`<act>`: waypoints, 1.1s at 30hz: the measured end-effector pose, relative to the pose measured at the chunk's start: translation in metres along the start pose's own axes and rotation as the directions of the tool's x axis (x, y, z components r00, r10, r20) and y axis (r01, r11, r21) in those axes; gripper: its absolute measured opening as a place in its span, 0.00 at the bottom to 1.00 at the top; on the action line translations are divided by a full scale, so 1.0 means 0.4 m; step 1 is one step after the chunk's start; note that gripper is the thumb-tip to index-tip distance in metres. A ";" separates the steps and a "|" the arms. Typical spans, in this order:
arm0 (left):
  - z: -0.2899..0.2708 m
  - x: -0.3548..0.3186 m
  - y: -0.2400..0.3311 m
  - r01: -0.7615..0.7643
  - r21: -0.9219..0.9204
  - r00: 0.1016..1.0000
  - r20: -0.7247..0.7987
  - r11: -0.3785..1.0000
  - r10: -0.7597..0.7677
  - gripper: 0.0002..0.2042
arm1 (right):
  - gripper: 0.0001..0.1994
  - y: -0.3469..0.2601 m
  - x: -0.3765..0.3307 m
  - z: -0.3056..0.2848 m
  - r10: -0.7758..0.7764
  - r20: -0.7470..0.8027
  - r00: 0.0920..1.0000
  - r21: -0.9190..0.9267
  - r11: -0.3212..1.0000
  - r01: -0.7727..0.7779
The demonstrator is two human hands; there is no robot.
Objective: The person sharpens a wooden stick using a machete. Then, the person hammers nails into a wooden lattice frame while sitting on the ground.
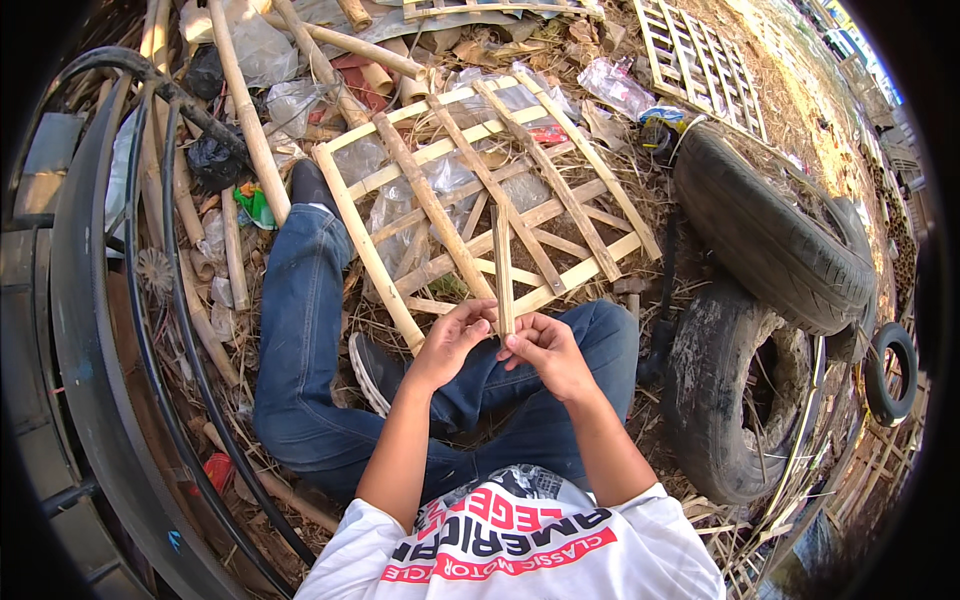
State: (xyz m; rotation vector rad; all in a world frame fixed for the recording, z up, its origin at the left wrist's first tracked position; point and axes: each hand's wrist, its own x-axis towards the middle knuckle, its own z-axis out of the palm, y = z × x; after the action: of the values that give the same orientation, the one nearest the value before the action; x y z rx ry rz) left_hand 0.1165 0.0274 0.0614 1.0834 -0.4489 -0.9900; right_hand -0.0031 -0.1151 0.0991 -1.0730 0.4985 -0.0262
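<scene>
Head view: I noted the left hand (450, 340) and right hand (545, 350) both pinched shut on one upright bamboo strip (503, 275), held between them over the lap. Just beyond the fingertips lay a bamboo lattice frame (480, 190); two tyres (770, 240) sat right of the right hand.

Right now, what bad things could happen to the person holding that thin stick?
1. Both bare hands, left hand and right hand, pinch a thin bamboo strip; its split edges might give splinters.
2. The strip stands upright above the bamboo lattice frame; if the grip slips, it could tip onto the frame or the straw.
3. Old tyres, sticks and plastic scraps crowd the ground beside the legs, so standing up could mean a stumble.
</scene>
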 end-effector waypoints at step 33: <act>-0.103 0.349 -0.012 -0.142 0.934 0.984 0.170 -0.328 0.057 0.31 | 0.10 -0.002 0.170 -0.178 -0.101 -0.422 0.901 -0.115 0.992 0.057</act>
State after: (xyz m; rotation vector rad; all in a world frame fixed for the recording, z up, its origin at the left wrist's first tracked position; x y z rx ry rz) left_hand 0.2164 -0.0693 0.0188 2.5472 -1.6465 -0.1387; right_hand 0.0288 -0.1925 0.0470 -1.1897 0.8600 -0.3184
